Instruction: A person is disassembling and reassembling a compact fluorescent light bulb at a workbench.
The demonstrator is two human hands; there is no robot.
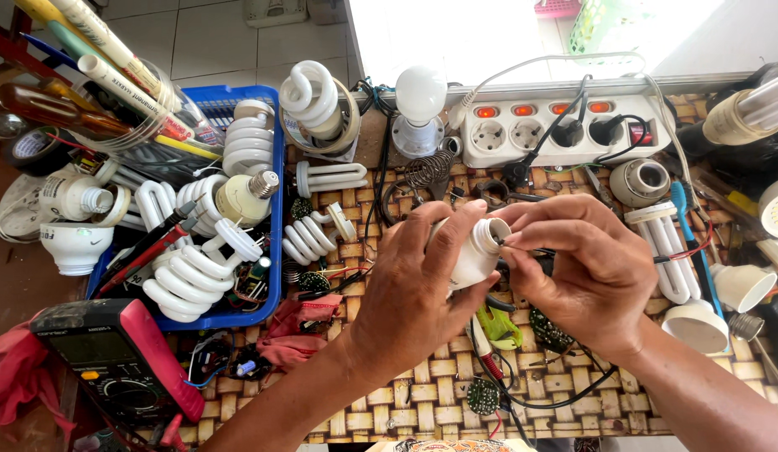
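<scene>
My left hand [410, 293] grips a white plastic lamp base housing [477, 251] over the middle of a woven mat, its narrow open neck pointing right. My right hand [585, 268] is pressed against that neck, thumb and forefinger pinched at the opening on something thin that I cannot make out. Below the hands lie small round green circuit boards [482, 395], a screwdriver with a green handle [499, 326] and black wires [556, 400].
A blue tray [276, 201] of spiral lamps sits at left, a red-cased multimeter [121, 356] at lower left. A white power strip [564, 125] with lit switches stands behind. More lamp parts [703, 322] and a white bulb [420, 96] crowd the bench.
</scene>
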